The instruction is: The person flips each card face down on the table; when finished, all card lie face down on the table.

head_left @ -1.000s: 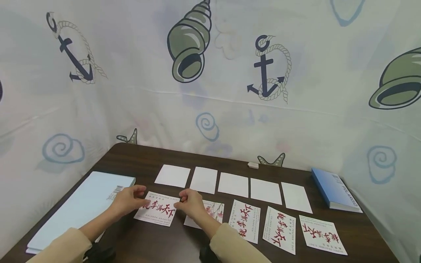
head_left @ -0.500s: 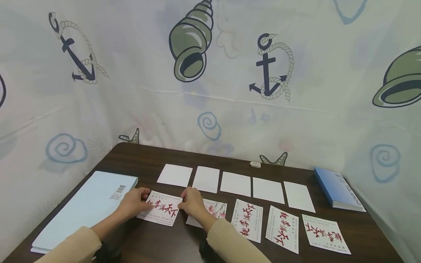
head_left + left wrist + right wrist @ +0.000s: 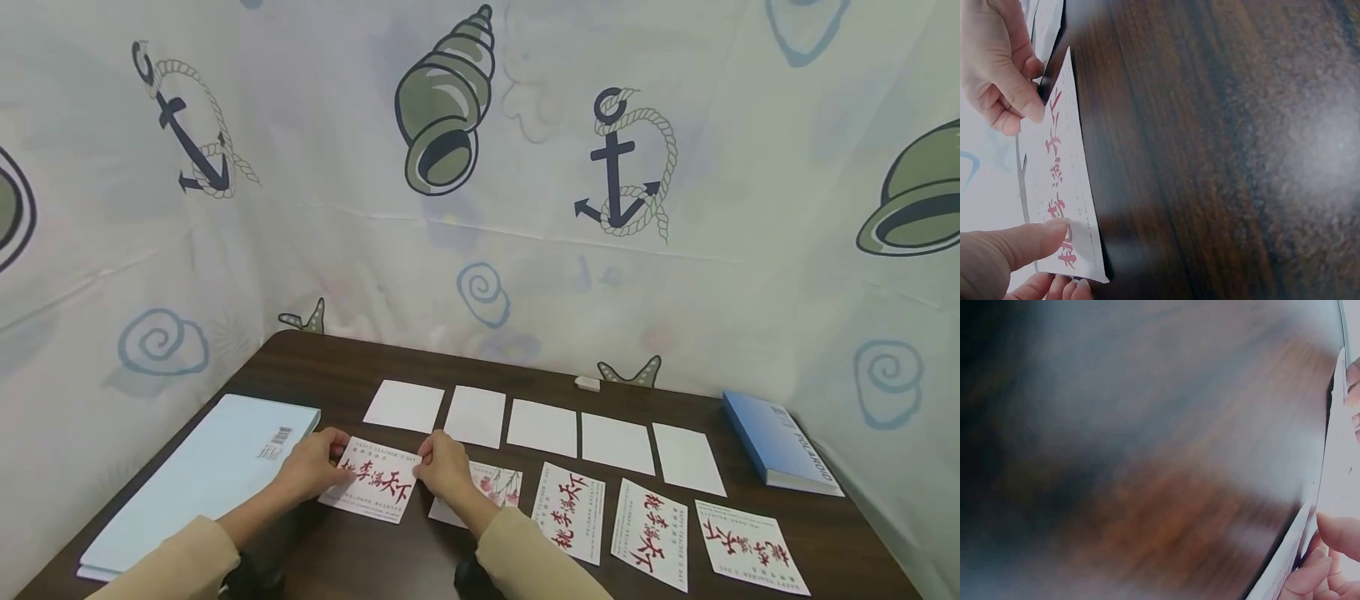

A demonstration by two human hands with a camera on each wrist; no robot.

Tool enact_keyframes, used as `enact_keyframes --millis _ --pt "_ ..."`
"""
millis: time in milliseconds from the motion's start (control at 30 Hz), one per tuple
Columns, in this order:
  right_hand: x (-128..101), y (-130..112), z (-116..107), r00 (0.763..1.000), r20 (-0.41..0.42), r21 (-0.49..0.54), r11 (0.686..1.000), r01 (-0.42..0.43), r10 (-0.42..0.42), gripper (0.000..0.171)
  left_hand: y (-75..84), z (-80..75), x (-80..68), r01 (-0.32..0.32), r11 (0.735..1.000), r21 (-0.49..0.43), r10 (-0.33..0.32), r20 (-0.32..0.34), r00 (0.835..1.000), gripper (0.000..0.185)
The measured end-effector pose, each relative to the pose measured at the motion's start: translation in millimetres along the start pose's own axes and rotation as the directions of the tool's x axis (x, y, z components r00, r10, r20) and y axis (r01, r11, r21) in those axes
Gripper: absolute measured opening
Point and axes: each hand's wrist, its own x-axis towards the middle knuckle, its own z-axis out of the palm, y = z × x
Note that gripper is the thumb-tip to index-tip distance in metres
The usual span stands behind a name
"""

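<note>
A square white card (image 3: 375, 483) with red brush characters is held between both hands over the dark table. My left hand (image 3: 311, 467) pinches its left edge; the left wrist view shows the thumb (image 3: 1047, 237) on the printed face and fingers below. At the opposite edge, my right hand (image 3: 448, 469) pinches the card between thumb and fingers, seen also in the right wrist view, where that thumb (image 3: 1340, 534) lies against the card. Partly covered by the right hand and sleeve is a card with pink flowers (image 3: 495, 483).
Several blank white cards (image 3: 542, 427) lie in a row behind. More red-lettered cards (image 3: 568, 510) lie to the right. A large pale blue book (image 3: 202, 483) is at the left, a thick blue book (image 3: 780, 442) at the right. A small white block (image 3: 587, 383) sits near the back edge.
The head view has shifted slightly, so everything appears a little further right. Both hands stay on the same card, with hardly any movement against the table.
</note>
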Motion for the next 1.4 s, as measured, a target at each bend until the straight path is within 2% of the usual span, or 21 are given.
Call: enact_keyframes --millis 267,400,533,667,767,867,1000,1100,1167,1300,1400 --pt "-3 -3 -2 1.000 -0.015 0.026 1.000 -0.013 0.013 0.021 -5.0 -4.8 6.6 0.004 0.997 -0.074 -0.002 0.017 1.000 0.037" --pt "-8 -9 0 0.999 -0.034 0.129 0.992 0.005 -0.001 0.020 -5.0 -11.1 9.1 0.030 0.991 -0.127 -0.021 0.068 0.997 0.039" --pt "-21 -23 12 0.998 0.038 0.323 0.946 0.026 -0.041 0.019 -3.3 -19.2 8.5 0.061 0.976 -0.209 -0.035 0.123 0.992 0.041" --pt "-34 -41 26 0.990 0.139 0.472 0.881 -0.033 -0.037 0.024 3.6 -26.7 6.2 0.059 0.956 -0.288 -0.015 0.153 0.988 0.042" --pt "-39 -50 33 0.990 0.138 0.506 0.859 -0.071 0.001 0.029 11.7 -30.0 4.4 0.049 0.946 -0.320 0.002 0.157 0.988 0.043" --pt "-41 -55 35 0.994 0.108 0.512 0.855 -0.079 0.027 0.034 20.5 -32.1 1.7 0.043 0.937 -0.348 0.012 0.155 0.988 0.043" --pt "-44 -56 32 0.996 0.090 0.549 0.834 -0.058 0.010 0.032 30.6 -32.5 -3.5 0.032 0.922 -0.387 0.036 0.168 0.985 0.041" --pt "-48 -56 26 0.997 0.077 0.609 0.792 -0.034 -0.017 0.024 33.3 -31.9 -6.3 0.049 0.895 -0.443 0.052 0.213 0.976 0.043" --pt "-52 -55 20 0.997 0.069 0.658 0.753 -0.027 -0.024 0.020 32.4 -30.7 -6.6 0.079 0.873 -0.481 0.051 0.253 0.966 0.053" --pt "-56 -53 10 0.999 0.048 0.739 0.673 -0.032 -0.005 0.018 24.1 -23.2 -3.3 0.136 0.828 -0.544 0.069 0.339 0.938 0.074" --pt "-59 -50 6 0.999 0.046 0.787 0.614 -0.050 0.023 0.019 14.9 -15.5 -2.3 0.152 0.814 -0.561 0.085 0.373 0.924 0.074"
